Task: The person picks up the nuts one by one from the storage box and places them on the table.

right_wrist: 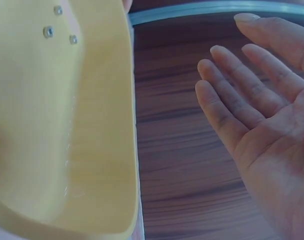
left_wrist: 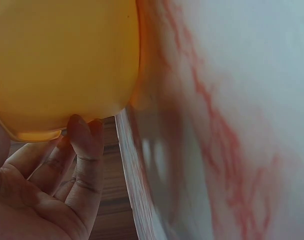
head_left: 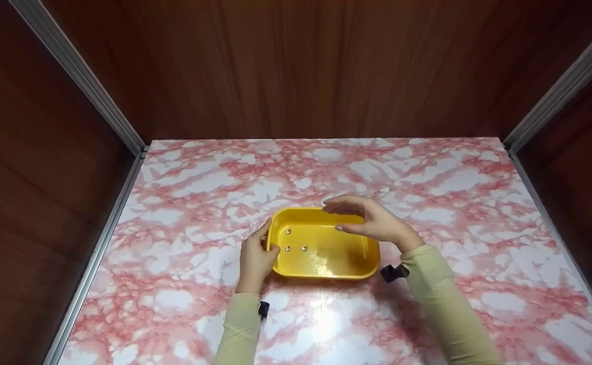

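A yellow rectangular tray (head_left: 336,253) with rounded corners and raised walls is in front of me. Three small round metal pieces (head_left: 288,248) sit on its floor near the left end; whether they are fixed there I cannot tell. My left hand (head_left: 257,258) grips the tray's left wall, thumb over the rim and fingers outside; the left wrist view shows its fingertips (left_wrist: 79,130) against the tray's outer side. Above the tray's right end hovers my right hand (head_left: 377,220), holding nothing. Its fingers (right_wrist: 232,100) are spread and gently bent, apart from the tray in the right wrist view.
The tabletop (head_left: 199,203) has a red and white marbled pattern. Dark wood panels (head_left: 296,71) stand behind it and on both sides, with metal rails (head_left: 93,91) at the corners. A black band (head_left: 394,272) is by the right sleeve.
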A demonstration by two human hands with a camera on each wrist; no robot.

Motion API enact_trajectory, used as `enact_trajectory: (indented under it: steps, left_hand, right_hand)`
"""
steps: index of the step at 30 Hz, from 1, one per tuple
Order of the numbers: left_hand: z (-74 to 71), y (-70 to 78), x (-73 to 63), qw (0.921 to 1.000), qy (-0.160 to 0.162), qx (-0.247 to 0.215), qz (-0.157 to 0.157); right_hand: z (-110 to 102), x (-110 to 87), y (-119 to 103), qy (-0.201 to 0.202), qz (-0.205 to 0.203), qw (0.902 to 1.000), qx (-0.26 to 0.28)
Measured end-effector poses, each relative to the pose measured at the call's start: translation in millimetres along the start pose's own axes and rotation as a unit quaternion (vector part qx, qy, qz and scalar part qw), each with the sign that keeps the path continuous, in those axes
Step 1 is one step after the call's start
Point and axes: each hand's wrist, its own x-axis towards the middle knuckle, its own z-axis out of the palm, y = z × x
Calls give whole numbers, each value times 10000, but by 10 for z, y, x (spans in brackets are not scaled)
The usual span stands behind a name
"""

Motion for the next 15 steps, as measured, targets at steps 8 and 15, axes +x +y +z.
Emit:
enact_trajectory:
  steps: [8,15]
  left_hand:
    - [5,-2,-1,10000,-32,-7,-21]
    - [5,0,-1,10000,-21,-40,87]
  right_hand:
    - [-9,27,6,13,14,9999,-108]
    - [-8,47,21,59,-16,9998,-212]
